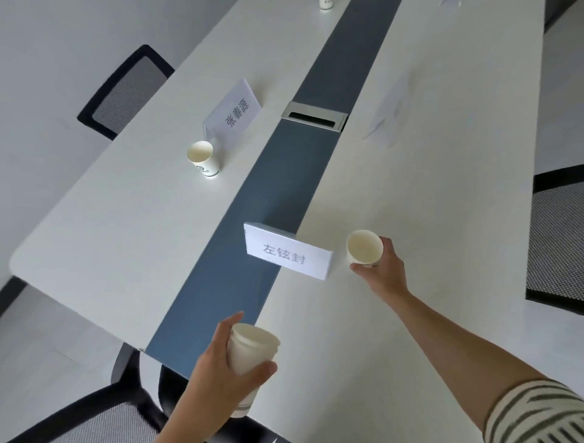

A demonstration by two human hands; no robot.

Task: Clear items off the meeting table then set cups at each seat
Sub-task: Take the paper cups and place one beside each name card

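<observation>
My right hand (384, 272) grips a single white paper cup (363, 246) just right of the nearer name card (287, 251); whether the cup touches the white table (410, 189) I cannot tell. My left hand (218, 370) holds a stack of nested paper cups (249, 351) above the table's near end. Another paper cup (203, 158) stands upright at the left seat, beside the farther name card (234, 110). A further cup (326, 3) shows at the top edge.
A blue-grey strip (252, 205) runs down the table's middle with a metal cable hatch (313, 114) set in it. Mesh office chairs stand at the left (123, 91), right (559, 237) and near end (94, 420). Faint white papers (388, 107) lie on the right side.
</observation>
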